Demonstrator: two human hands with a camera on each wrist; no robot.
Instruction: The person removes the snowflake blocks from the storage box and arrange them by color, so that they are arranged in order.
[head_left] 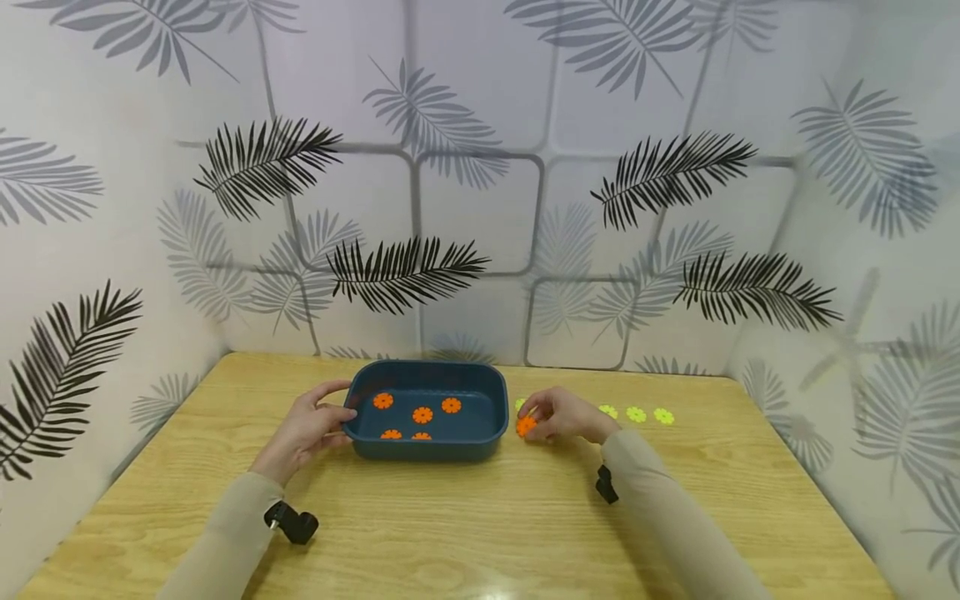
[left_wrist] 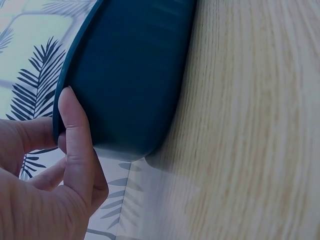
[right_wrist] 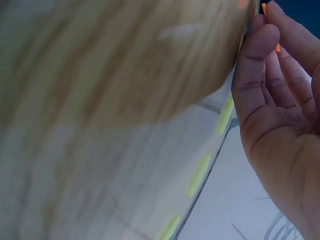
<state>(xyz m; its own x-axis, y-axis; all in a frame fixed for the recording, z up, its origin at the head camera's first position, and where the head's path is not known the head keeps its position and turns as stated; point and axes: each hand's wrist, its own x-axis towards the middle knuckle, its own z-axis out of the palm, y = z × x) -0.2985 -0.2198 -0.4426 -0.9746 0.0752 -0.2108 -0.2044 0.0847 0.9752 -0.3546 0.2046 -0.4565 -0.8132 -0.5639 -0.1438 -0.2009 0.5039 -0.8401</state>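
My left hand grips the left end of a dark blue plastic tub, pinching its rim between thumb and fingers. The left wrist view shows the tub's outer wall close up, with fingers on both sides of the rim. Inside the tub lie several orange flower-shaped discs; the front wall partly hides some. Just right of the tub, my right hand pinches another orange flower-shaped disc between thumb and fingertips. In the right wrist view only a thin orange edge of it shows behind the fingers.
A row of several yellow-green flower-shaped discs lies on the wooden table, behind and to the right of my right hand, which partly covers the row. A leaf-patterned wall rises directly behind the table's back edge.
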